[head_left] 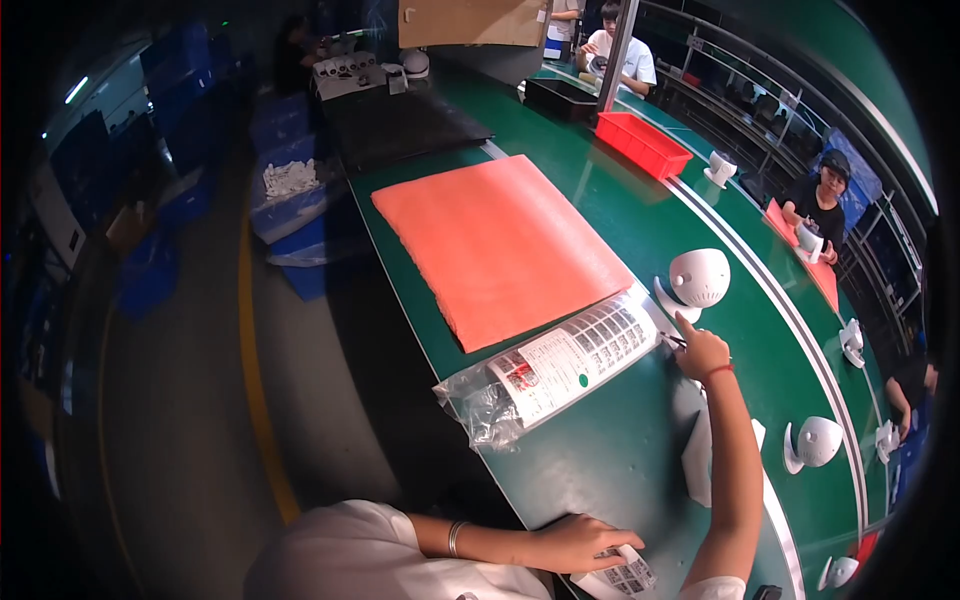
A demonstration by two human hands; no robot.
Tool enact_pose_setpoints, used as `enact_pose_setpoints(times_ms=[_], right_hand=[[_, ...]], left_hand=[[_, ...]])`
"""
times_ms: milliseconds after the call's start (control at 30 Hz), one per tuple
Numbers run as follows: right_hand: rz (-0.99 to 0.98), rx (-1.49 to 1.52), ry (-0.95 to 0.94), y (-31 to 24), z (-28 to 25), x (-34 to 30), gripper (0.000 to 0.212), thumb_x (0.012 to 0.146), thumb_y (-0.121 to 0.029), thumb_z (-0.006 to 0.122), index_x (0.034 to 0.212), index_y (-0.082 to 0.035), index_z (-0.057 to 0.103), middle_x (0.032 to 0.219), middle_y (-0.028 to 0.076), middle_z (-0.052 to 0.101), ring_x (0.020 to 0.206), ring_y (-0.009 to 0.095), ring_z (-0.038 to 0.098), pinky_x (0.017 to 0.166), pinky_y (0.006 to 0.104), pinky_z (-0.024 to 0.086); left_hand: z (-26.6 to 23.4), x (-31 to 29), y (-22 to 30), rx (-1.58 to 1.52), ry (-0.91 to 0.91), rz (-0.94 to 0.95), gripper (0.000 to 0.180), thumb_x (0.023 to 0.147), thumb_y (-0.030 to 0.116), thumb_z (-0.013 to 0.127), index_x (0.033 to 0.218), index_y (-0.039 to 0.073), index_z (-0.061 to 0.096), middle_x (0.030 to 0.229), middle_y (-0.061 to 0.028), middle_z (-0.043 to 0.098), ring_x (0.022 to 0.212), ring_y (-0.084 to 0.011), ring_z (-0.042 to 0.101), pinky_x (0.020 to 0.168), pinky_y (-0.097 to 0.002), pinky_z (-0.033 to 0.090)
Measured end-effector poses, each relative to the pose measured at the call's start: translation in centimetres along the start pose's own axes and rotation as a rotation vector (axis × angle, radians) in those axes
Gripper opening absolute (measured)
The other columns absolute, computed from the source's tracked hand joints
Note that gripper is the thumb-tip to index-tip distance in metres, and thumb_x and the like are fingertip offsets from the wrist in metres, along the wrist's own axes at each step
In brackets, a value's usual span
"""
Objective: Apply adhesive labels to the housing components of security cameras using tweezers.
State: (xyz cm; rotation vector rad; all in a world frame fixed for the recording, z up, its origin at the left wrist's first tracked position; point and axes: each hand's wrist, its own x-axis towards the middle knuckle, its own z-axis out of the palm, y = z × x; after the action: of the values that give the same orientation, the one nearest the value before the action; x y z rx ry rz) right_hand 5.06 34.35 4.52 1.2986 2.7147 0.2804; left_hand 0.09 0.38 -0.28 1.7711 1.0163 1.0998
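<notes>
My right hand reaches out over the bench with the index finger extended to the base of a white, round-headed device. Its other fingers close around a thin dark tool, whose kind is too small to make out. Just left of it lies a clear plastic bag with printed label sheets on top. Near the bench's front edge, my left hand grips a small, curled sheet of printed labels.
An orange foam mat covers the bench beyond the bag. More white devices stand along the line to the right, near a pale rail. Farther off are a red bin and co-workers across the bench. A white angular piece lies beside my right forearm.
</notes>
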Motion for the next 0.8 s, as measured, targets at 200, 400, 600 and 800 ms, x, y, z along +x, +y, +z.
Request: enact_pose_setpoints(times_ms=[200, 400, 600, 800], right_hand=[[0.199, 0.039, -0.104, 0.4, 0.4, 2.4, 0.065, 0.079, -0.033, 0.061, 0.138, -0.018, 0.039, 0.105, 0.019, 0.067, 0.095, 0.036, 0.066, 0.081, 0.0447, 0.053], [0.136, 0.05, 0.056, 2.5, 0.4, 0.9, 0.05, 0.074, -0.032, 0.069, 0.118, -0.012, 0.056, 0.112, 0.013, 0.066, 0.096, 0.031, 0.066, 0.08, 0.0415, 0.054], [0.098, 0.035, 0.321, 4.5, 0.8, -2.7, 0.041, 0.071, -0.03, 0.076, 0.101, -0.012, 0.055, 0.099, 0.008, 0.065, 0.082, 0.03, 0.067, 0.063, 0.0424, 0.053], [-0.004, -0.183, 0.658, 9.3, 3.4, -5.5, 0.02, 0.075, -0.015, 0.066, 0.088, -0.01, 0.051, 0.079, 0.007, 0.06, 0.063, 0.027, 0.063, 0.052, 0.0402, 0.05]], left_hand=[[0.0, 0.0, 0.0, 0.011, -0.008, -0.004, 0.027, 0.088, 0.023, 0.064, 0.113, 0.014, 0.062, 0.091, -0.0073, 0.07, 0.078, -0.0264, 0.068, 0.069, -0.0356, 0.054], [-0.1, 0.2, -0.2, 0.028, -0.016, -0.014, 0.027, 0.088, 0.024, 0.064, 0.113, 0.014, 0.062, 0.09, -0.0071, 0.07, 0.077, -0.0263, 0.068, 0.069, -0.0367, 0.054], [0.2, -0.2, -0.2, -0.005, -0.002, -0.023, 0.03, 0.084, 0.022, 0.065, 0.113, 0.014, 0.063, 0.089, -0.01, 0.07, 0.075, -0.0304, 0.067, 0.069, -0.0397, 0.054], [-0.4, 0.2, 0.7, 0.085, -0.039, -0.004, 0.028, 0.087, 0.025, 0.065, 0.114, 0.014, 0.064, 0.086, -0.0118, 0.069, 0.072, -0.0297, 0.067, 0.065, -0.0384, 0.054]])
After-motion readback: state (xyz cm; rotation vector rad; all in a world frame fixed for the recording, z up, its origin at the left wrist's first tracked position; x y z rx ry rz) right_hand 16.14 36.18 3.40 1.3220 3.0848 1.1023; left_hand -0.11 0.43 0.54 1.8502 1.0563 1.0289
